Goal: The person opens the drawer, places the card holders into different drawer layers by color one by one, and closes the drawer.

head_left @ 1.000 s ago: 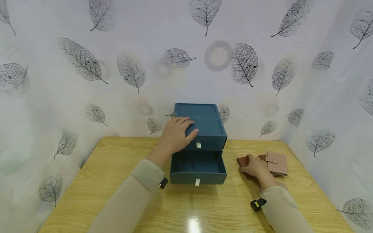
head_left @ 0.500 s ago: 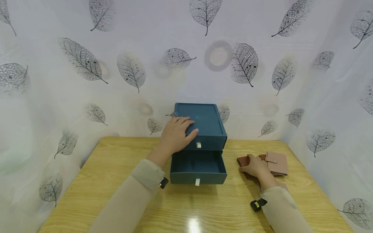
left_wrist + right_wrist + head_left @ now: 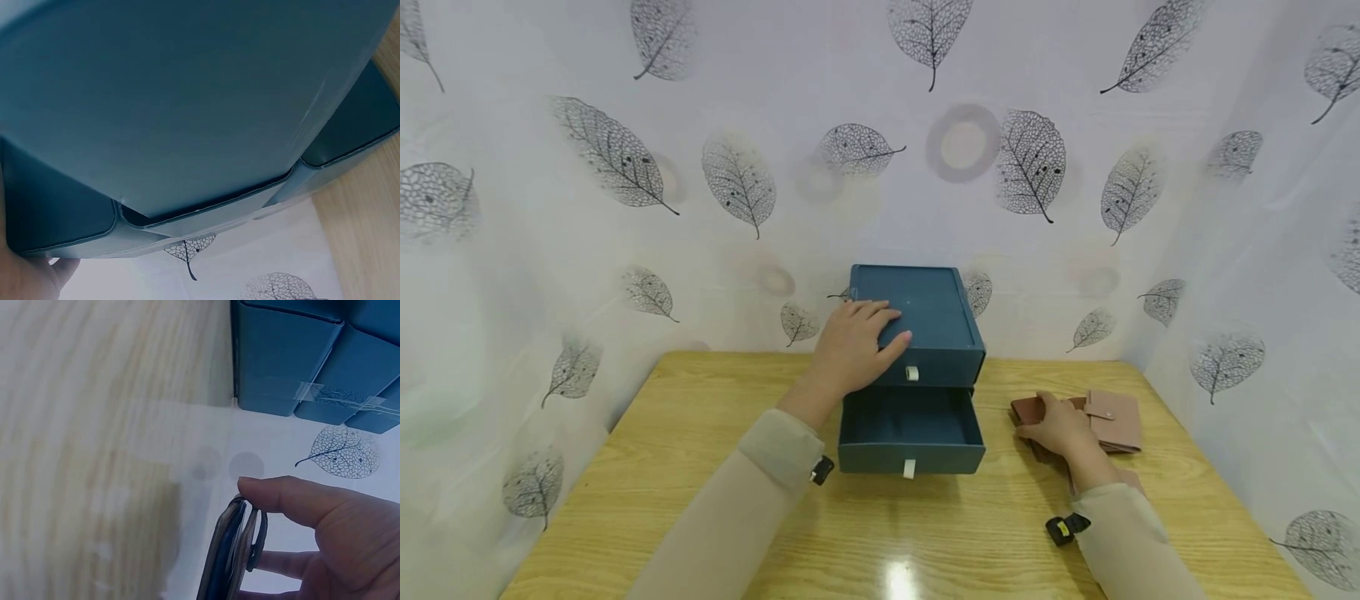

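Note:
A blue drawer unit (image 3: 925, 308) stands at the back of the table, its lower drawer (image 3: 880, 458) pulled out. On the left side of its top rests my left hand (image 3: 850, 346), fingers extended and thumb spread. To the right of the unit, my right hand (image 3: 1056, 427) pinches a brown wallet (image 3: 1027, 411). In the right wrist view that wallet (image 3: 226, 550) shows edge-on, its folded layers between thumb and fingers. A pink wallet (image 3: 1116, 421) with a snap strap lies just right of this hand. The left wrist view shows mostly blue panels, with part of the left hand (image 3: 28, 275) at the lower left.
Another pinkish piece (image 3: 1131, 478) lies partly hidden under the right forearm. White tabs (image 3: 909, 469) mark the drawer fronts. Behind the wooden table (image 3: 715, 467) hangs a white curtain (image 3: 820, 75) printed with leaves. Each wrist wears a small black camera.
The right hand's fingers have shifted very slightly at the brown wallet. The left hand and the drawer unit stay as they were.

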A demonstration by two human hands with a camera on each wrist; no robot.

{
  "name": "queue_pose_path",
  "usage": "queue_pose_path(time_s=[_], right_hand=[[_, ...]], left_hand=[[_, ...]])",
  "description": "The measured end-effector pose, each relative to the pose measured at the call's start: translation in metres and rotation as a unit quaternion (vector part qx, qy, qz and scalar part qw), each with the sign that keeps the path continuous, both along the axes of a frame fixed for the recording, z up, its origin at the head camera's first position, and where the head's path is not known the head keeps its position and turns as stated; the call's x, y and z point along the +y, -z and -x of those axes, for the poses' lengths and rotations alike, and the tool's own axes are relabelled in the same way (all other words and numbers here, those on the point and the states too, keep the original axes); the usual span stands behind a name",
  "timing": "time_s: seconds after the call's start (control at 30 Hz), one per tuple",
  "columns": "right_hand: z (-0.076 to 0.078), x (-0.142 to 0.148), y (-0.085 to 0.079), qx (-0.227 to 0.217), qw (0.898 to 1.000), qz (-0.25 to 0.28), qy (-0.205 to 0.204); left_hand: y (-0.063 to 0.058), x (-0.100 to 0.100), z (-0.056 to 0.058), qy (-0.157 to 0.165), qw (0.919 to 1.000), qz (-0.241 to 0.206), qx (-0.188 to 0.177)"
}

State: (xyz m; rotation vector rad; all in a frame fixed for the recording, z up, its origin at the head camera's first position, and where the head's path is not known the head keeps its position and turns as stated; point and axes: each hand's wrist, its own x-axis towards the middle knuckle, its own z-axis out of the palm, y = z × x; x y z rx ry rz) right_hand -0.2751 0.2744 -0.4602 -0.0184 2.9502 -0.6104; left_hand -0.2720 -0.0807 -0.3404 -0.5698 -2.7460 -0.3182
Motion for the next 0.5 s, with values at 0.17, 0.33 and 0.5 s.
queue_pose_path(time_s=[0.17,0.33,0.5], right_hand=[[-0.002,-0.001,-0.006,0.008,1.0,0.016,0.005],[-0.004,-0.002,-0.012,0.007,0.999,0.029,0.011],[-0.007,-0.003,-0.015,0.018,0.999,0.033,0.007]], left_hand=[[0.0,0.001,0.0,0.0,1.0,-0.001,0.001],[0.0,0.001,0.0,0.0,1.0,0.001,-0.001],[0.0,0.0,0.0,0.001,1.0,0.0,-0.002]])
